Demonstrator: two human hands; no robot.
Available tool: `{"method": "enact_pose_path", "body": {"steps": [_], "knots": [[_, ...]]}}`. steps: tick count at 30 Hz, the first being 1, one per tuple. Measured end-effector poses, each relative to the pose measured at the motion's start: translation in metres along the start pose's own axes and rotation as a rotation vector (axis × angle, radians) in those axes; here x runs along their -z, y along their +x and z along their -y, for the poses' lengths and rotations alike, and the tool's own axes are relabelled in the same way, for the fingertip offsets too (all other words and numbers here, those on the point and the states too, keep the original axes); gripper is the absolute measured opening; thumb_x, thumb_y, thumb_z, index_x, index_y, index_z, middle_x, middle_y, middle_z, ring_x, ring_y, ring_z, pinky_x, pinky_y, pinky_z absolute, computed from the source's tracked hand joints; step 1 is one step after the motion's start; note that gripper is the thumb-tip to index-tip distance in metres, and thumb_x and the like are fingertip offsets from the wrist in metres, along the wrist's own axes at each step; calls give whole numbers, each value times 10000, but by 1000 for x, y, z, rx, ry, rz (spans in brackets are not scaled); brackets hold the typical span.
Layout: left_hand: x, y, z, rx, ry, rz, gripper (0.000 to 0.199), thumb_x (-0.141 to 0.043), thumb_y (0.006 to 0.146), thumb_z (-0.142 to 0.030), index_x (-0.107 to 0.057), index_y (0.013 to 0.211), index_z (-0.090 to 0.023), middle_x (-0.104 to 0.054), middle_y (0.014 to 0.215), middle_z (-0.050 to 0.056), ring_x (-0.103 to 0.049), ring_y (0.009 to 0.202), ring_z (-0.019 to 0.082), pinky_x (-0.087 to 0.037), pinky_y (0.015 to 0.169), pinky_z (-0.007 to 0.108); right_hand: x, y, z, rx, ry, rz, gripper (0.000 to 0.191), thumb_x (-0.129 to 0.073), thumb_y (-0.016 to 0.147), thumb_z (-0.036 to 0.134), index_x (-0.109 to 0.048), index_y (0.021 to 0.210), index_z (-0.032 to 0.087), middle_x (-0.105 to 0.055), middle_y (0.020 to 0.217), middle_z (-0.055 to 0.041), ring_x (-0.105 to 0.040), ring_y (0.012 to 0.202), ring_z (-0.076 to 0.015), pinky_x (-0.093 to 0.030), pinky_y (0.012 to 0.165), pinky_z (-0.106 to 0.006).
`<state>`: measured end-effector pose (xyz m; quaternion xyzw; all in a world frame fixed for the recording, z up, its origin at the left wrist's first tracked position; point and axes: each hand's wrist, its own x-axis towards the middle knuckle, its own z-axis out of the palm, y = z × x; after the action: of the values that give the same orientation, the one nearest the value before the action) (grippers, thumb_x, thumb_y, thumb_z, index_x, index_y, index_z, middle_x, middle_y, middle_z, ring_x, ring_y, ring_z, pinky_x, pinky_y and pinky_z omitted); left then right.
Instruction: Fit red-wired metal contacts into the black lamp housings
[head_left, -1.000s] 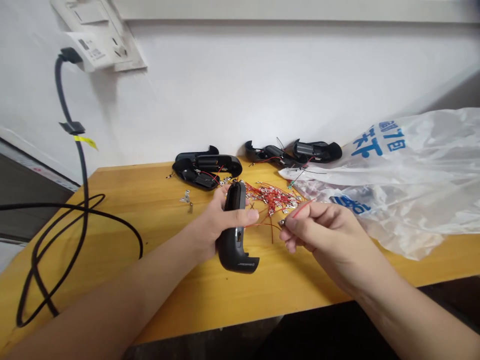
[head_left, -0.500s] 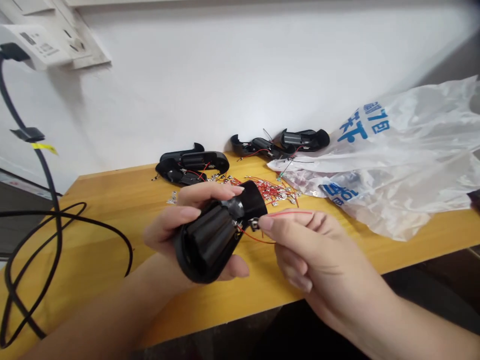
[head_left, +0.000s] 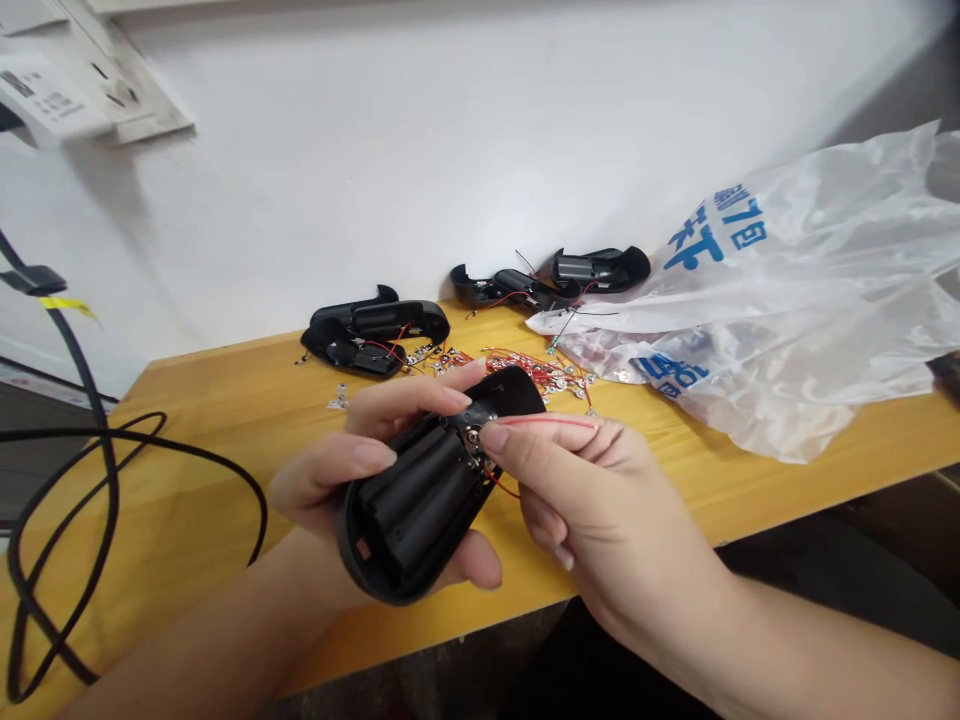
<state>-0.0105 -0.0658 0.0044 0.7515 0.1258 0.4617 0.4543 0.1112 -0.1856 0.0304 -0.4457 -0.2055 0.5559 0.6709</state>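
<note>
My left hand is wrapped round a black plastic housing, its hollow side turned up towards me. Inside the housing are ribbed black walls and small metal parts near the narrow waist. My right hand pinches a small metal contact piece with a red wire between thumb and forefinger, right at the housing's waist. The fingertips partly hide the contact piece, so I cannot tell whether it is seated. Another red wire runs out of the housing below the right thumb.
Behind my hands lies a pile of red-wired metal contacts. Similar black housings lie at the back left, with more housings against the wall. A white plastic bag spreads at the right. A black cable loops on the left.
My right hand has moved left with the contact piece, from beside the housing to inside its waist. The housing has tilted slightly in my left hand, and the view has shifted a little.
</note>
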Motion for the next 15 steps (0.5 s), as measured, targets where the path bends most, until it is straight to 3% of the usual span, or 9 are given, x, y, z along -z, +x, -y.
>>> {"method": "enact_pose_path", "body": {"steps": [3, 9, 12, 15], "knots": [[-3, 1, -2, -292, -7, -28, 540, -909, 702, -509, -487, 993, -339, -679, 1054, -30, -728, 1013, 237, -631, 985, 538, 1, 1, -1, 4, -30, 0, 536, -769, 894, 395, -448, 532, 166, -392, 450, 58, -288, 412, -35, -188, 397, -204], [-1, -5, 7, -318, 18, 12, 539, -887, 730, -529, -536, 1109, -376, -729, 1188, 2, -745, 1038, 258, -645, 967, 515, 1, 4, -2, 73, -102, -17, 562, -741, 917, 383, -439, 501, 157, -393, 441, 48, -311, 415, -32, -218, 412, -203], [0, -6, 12, -356, 18, 33, 616, -881, 746, -515, -551, 1260, -440, -722, 1251, 4, -738, 1075, 262, -631, 1013, 541, 0, 5, -3, 91, -105, -47, 402, -773, 890, 357, -616, 577, 158, -438, 444, 48, -327, 412, -35, -235, 407, -195], [4, -5, 13, -389, 8, 113, 780, -924, 717, -428, -533, 1391, -431, -684, 1350, 32, -704, 1172, 272, -609, 1068, 529, 1, 6, -5, 113, -73, -49, 263, -774, 893, 323, -708, 696, 163, -499, 491, 45, -363, 441, -33, -285, 429, -172]]}}
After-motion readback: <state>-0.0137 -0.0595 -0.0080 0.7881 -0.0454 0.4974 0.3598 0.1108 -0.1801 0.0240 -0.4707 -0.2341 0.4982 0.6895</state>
